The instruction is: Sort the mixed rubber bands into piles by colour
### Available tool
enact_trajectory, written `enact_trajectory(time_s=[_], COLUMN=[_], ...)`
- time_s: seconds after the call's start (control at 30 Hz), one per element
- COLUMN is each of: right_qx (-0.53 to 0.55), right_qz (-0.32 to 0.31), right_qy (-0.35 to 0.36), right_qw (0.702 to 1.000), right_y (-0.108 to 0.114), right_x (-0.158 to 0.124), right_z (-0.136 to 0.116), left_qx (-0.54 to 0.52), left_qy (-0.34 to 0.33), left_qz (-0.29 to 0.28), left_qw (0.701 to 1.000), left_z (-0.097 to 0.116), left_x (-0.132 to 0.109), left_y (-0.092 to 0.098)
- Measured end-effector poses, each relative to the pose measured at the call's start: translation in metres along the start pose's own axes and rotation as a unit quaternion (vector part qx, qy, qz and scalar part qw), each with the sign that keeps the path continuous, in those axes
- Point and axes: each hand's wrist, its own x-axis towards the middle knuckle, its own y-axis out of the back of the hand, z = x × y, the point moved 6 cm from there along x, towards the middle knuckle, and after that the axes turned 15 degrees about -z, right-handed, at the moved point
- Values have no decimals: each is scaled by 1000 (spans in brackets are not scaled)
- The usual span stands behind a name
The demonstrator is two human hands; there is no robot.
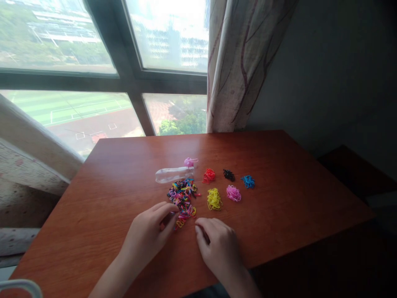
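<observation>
A mixed pile of small coloured rubber bands point(183, 196) lies on the wooden table. At its near left edge is my left hand point(151, 225), its fingers curled and thumb close to the index finger. Something red, seemingly rubber bands, shows inside that curl. Just right of the pile's near end, my right hand point(217, 240) rests low over the table with thumb and fingers drawn together. What its fingertips hold, if anything, is hidden. Sorted heaps lie beyond it: yellow bands point(214, 199), pink bands point(233, 193), red bands point(209, 176), black bands point(228, 175) and blue bands point(248, 181).
Behind the mixed pile a clear plastic bottle point(173, 174) lies on its side, with a pink cap point(189, 162) beside its neck. The table point(294, 194) ends at a window point(130, 82) with curtains point(238, 62) on both sides. A pale curved object point(21, 284) shows at bottom left.
</observation>
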Motion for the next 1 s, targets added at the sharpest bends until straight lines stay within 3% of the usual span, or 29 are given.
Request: enact_trajectory(time_s=[0.13,0.27,0.6,1.0], right_qx=[-8,-18,-55,-35], right_qz=[-28,-54,-25,-20], right_qy=[7,19,-60,-47], right_qw=[1000,998,996,998], right_y=[-8,-21,-29,-27], right_x=[1,3,15,14], right_z=[-10,-26,-36,-31], left_qx=[-35,-49,-27,-13], left_qy=[-3,-6,23,34], left_qz=[36,62,32,23], left_qw=[999,997,999,999], left_z=[-14,-17,-16,-17], left_x=[-22,-27,-26,-26], left_y=[-6,-9,-15,-17])
